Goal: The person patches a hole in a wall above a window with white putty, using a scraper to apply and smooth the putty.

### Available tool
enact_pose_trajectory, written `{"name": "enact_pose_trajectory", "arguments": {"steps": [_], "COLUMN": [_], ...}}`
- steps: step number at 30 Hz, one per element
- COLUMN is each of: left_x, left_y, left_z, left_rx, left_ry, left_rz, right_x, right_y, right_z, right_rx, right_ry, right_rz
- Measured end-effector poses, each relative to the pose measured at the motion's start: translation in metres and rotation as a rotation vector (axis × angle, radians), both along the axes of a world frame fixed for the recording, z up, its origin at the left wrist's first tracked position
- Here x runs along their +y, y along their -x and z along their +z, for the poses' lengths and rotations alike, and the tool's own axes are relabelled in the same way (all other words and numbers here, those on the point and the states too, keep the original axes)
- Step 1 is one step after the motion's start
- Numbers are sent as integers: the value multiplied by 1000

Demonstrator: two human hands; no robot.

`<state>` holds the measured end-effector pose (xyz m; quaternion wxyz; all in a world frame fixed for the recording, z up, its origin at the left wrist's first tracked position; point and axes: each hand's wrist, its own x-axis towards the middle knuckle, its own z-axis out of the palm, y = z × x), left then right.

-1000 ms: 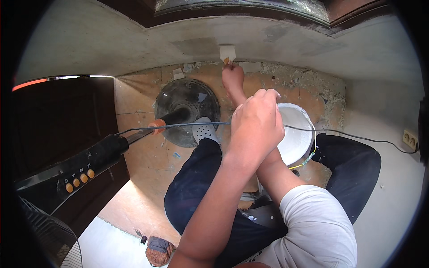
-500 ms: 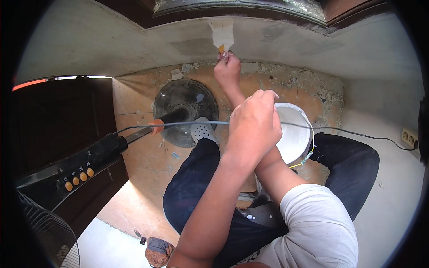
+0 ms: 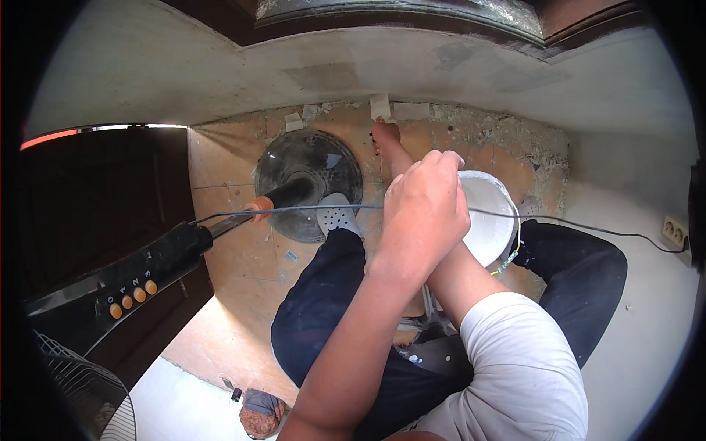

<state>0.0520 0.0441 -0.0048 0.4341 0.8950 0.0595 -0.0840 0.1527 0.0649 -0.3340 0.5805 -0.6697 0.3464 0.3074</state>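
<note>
My right hand (image 3: 386, 137) is closed round the handle of a flat paintbrush (image 3: 379, 107) with pale, paint-covered bristles. The brush is at the foot of the grey wall (image 3: 309, 59), where it meets the floor; whether it touches the wall I cannot tell. My left hand (image 3: 426, 209) crosses above my right forearm, its fingers curled. What it grips, if anything, is hidden. Beside its knuckles is a white bucket (image 3: 489, 220), stained with pale paint inside and partly covered by my arms.
A black standing-fan base (image 3: 316, 158) stands on the left, its pole (image 3: 151, 253) leaning toward me. A dark cable (image 3: 573, 222) crosses to a wall socket (image 3: 674, 232). Rubble (image 3: 507, 132) lines the tiled floor's far edge. A dark wooden frame (image 3: 412, 16) overhangs the wall.
My right hand has brought the brush down from higher on the wall to its foot. My left hand remains over the right forearm.
</note>
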Motion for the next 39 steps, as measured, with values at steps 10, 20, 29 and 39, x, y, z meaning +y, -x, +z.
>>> {"name": "enact_pose_trajectory", "arguments": {"steps": [10, 20, 29, 39], "left_x": [-1, -3, -3, -4], "left_y": [-3, -1, 0, -5], "left_z": [-2, 0, -4, -5], "left_rx": [5, -18, 7, -6], "left_ry": [-6, -2, -16, -2], "left_rz": [-23, -19, -22, -28], "right_x": [-26, -13, -13, -18], "right_y": [11, -17, -10, -35], "right_z": [83, 63, -27, 19], "right_rx": [-470, -897, -14, 22], "right_ry": [-89, 202, -48, -168], "right_rz": [-204, 17, -60, -88]}}
